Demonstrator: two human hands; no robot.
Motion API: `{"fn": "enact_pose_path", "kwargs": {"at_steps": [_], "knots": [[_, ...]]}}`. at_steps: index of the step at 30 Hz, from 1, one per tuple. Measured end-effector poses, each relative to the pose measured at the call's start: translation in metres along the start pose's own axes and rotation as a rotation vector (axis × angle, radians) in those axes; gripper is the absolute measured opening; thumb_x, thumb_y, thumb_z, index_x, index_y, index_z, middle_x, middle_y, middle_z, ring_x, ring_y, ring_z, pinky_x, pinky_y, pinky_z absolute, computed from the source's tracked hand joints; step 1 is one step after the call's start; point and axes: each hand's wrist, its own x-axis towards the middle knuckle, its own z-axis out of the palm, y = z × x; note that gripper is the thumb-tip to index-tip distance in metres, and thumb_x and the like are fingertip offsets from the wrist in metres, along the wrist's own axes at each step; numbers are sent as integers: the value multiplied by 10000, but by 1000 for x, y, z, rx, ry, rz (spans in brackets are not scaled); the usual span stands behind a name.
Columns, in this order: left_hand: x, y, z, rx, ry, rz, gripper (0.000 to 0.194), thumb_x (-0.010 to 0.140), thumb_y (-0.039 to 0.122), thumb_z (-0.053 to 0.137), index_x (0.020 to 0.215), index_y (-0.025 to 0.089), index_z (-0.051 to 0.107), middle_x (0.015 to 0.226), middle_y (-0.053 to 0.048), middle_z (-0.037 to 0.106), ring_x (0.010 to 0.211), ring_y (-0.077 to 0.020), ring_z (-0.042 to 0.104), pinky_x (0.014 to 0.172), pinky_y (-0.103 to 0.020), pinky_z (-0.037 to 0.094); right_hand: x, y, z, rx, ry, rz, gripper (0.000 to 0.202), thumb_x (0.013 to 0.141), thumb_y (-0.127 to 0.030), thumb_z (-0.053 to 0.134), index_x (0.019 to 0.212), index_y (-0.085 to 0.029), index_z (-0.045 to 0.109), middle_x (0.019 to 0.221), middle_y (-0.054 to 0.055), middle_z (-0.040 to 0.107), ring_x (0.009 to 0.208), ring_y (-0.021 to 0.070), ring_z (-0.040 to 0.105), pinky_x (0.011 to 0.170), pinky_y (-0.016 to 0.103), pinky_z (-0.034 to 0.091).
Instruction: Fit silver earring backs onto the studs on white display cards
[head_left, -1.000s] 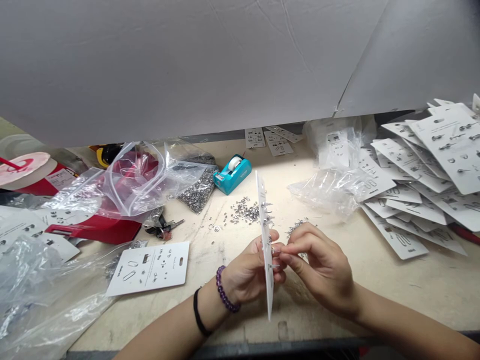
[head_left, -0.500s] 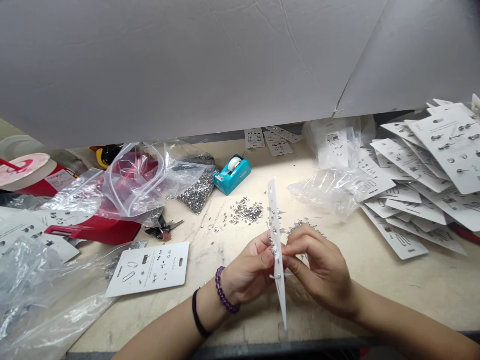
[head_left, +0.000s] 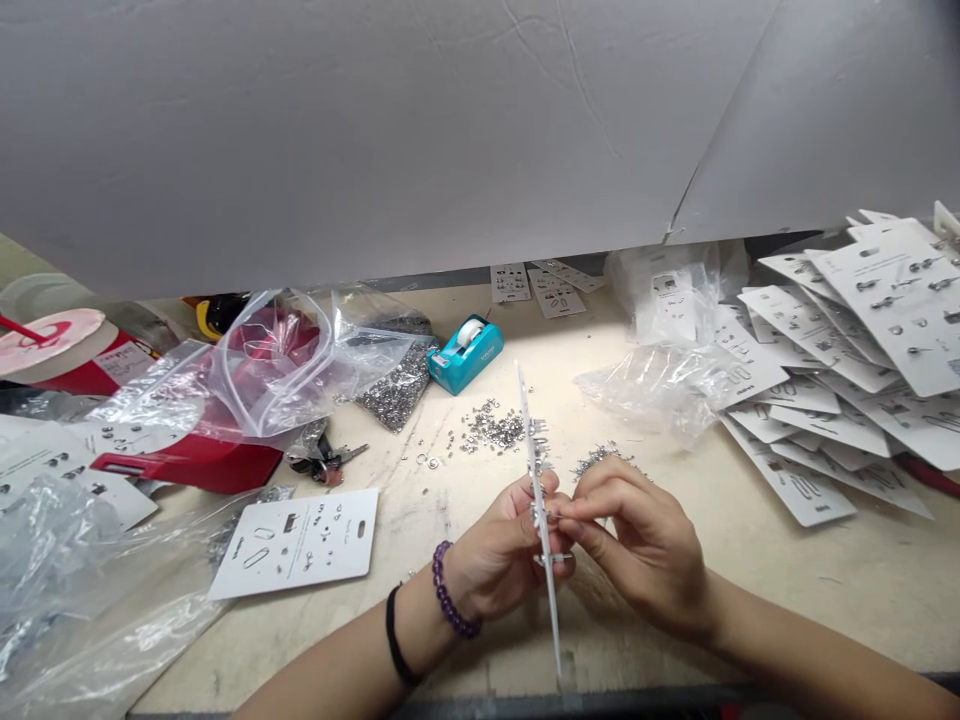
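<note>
My left hand (head_left: pixel 499 550) grips a white earring card (head_left: pixel 551 610), which stands upright and is seen nearly edge-on. Small metal earrings stick out along both of its sides. On the card's right side, the thumb and fingertips of my right hand (head_left: pixel 637 540) pinch a tiny metal piece close against it, mostly hidden by the fingers. Behind the card lies a loose pile of small silver earring backs (head_left: pixel 491 425). Just beyond my right hand is a heap of thin metal studs (head_left: pixel 600 460). Another printed earring card (head_left: pixel 300 543) lies flat left of my left hand.
A teal tape dispenser (head_left: pixel 466 353) stands behind the piles. Many filled cards (head_left: pixel 825 400) are stacked at the right, near crumpled clear plastic (head_left: pixel 652 385). Zip bags (head_left: pixel 277 360), a bag of metal bits (head_left: pixel 397 385), a key (head_left: pixel 349 455) and a red tray (head_left: pixel 187 465) crowd the left.
The card has turned slightly and shifted a little left, so more of its right side's posts show. My right fingertips stay pinched near it, moved slightly left.
</note>
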Motion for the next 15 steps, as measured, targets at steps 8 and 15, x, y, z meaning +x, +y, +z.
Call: {"fn": "enact_pose_path", "kwargs": {"at_steps": [8,15], "knots": [[0,-2,-1,26,-23,-15,338,578,169,761,788,175,496,554,59,499,464,-40,470,454,-141,409,0,1,0,11,-7,-16,162,755,-47,577,839,-184,595,701,9,570,653,113,542,548,242,477],[2,-3,-5,58,-3,8,270,638,184,723,787,177,498,556,54,496,462,-41,471,461,-139,438,0,3,0,-22,-52,-23,171,758,-25,557,844,-172,579,704,8,554,652,108,538,551,236,471]]}}
